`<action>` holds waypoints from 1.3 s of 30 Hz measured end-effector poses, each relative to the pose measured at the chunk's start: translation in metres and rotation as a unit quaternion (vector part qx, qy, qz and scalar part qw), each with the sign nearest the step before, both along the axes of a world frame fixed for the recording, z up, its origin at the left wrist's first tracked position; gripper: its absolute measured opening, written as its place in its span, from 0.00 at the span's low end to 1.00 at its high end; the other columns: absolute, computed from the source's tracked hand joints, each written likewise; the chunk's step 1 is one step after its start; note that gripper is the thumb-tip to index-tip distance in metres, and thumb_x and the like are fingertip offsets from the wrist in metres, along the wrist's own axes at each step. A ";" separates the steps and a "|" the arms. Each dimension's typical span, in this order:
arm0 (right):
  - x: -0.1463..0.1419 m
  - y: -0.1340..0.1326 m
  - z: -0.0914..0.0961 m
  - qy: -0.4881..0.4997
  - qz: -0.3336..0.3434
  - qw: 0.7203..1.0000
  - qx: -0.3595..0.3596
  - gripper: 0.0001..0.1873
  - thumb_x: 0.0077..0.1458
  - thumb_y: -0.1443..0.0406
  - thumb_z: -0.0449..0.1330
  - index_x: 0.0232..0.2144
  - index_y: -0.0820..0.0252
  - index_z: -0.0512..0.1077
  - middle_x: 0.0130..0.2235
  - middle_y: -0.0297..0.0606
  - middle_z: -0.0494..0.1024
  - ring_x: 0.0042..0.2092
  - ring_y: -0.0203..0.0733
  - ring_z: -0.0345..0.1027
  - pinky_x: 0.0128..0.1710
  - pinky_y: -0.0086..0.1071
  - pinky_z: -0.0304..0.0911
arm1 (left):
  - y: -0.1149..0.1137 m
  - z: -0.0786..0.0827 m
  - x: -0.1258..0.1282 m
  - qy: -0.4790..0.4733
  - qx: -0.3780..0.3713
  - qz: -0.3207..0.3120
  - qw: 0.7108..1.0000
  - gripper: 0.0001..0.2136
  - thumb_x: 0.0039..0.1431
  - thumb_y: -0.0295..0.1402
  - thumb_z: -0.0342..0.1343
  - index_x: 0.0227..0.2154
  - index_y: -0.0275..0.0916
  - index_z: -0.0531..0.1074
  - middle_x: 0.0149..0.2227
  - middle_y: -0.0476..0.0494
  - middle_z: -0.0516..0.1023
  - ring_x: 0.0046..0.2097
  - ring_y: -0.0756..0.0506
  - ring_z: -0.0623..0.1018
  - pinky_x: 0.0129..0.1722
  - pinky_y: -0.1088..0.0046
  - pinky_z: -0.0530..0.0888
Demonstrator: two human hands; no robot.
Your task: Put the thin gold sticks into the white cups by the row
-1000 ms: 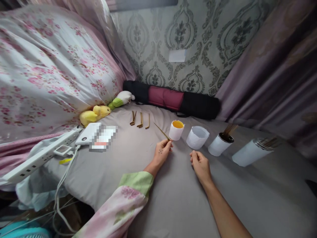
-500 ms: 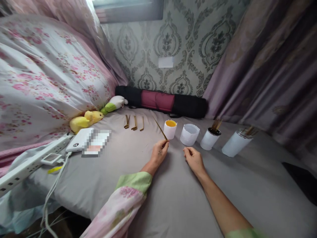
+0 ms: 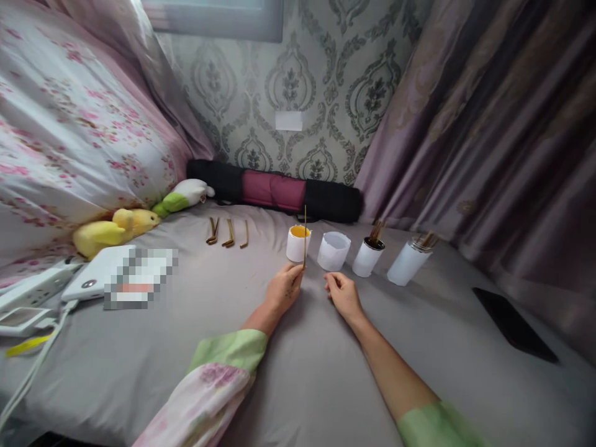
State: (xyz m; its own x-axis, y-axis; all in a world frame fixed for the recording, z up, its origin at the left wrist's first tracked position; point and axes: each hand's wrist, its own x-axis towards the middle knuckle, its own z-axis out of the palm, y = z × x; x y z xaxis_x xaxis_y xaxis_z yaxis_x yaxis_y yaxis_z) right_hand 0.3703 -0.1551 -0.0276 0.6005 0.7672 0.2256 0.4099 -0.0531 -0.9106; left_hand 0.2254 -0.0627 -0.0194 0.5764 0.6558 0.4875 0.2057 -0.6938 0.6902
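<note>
In my left hand (image 3: 285, 288) a thin brown stick (image 3: 305, 233) stands upright, pinched at its lower end between thumb and fingers. It passes in front of the right edge of a white-wrapped cup with yellow contents (image 3: 298, 249). My right hand (image 3: 343, 297) is a little to the right, its fingers curled closed with nothing visible in them. Just beyond it is a whitish, open-topped cup (image 3: 333, 256). Farther right, a white-wrapped can (image 3: 365, 262) and a larger white-wrapped jar (image 3: 404, 267) lean to the right, both with brown sticks poking out.
Several bent brown sticks (image 3: 228, 234) lie at left on the grey sheet (image 3: 223, 372). Farther left are a white power bank (image 3: 100, 270), cables, a power strip (image 3: 37, 287) and a yellow plush toy (image 3: 107, 233). A black-and-red roll (image 3: 274, 189) lies along the wall. A black phone-like slab (image 3: 514, 324) is at right.
The stick in my left hand has swung from leaning up-left to upright. My view has turned right, so the things appear shifted left. My right hand stays curled.
</note>
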 end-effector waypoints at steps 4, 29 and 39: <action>-0.001 -0.001 0.003 0.006 0.003 1.000 0.013 0.19 0.51 0.53 0.51 0.30 0.64 0.71 0.23 0.35 0.69 0.20 0.32 0.59 0.19 0.25 0.55 | -0.001 -0.002 0.000 0.033 0.049 -0.005 0.998 0.13 0.61 0.34 0.43 0.39 0.42 0.72 0.35 0.44 0.71 0.35 0.50 0.71 0.35 0.77 0.65; -0.013 0.000 0.020 0.122 0.000 0.988 0.095 0.20 0.49 0.51 0.56 0.34 0.63 0.69 0.24 0.32 0.68 0.21 0.30 0.58 0.18 0.24 0.55 | -0.014 0.010 0.006 0.194 0.198 -0.097 0.956 0.13 0.61 0.28 0.39 0.38 0.39 0.69 0.33 0.44 0.67 0.36 0.48 0.68 0.35 0.75 0.64; -0.005 0.003 0.021 0.109 0.010 0.992 0.068 0.20 0.48 0.50 0.54 0.31 0.62 0.69 0.22 0.30 0.66 0.19 0.29 0.57 0.16 0.24 0.51 | -0.009 -0.002 0.013 0.124 0.106 -0.127 0.978 0.14 0.61 0.33 0.39 0.35 0.38 0.71 0.31 0.44 0.67 0.34 0.49 0.69 0.35 0.76 0.65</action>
State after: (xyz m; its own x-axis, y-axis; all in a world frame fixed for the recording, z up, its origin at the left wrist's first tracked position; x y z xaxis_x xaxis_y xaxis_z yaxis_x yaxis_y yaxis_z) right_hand 0.3654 -0.1524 -0.0067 0.6311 0.7510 0.1945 0.2033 0.0819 -0.9757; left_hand 0.2383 -0.0712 -0.0214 0.8254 0.3747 0.4222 0.1500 -0.8667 0.4758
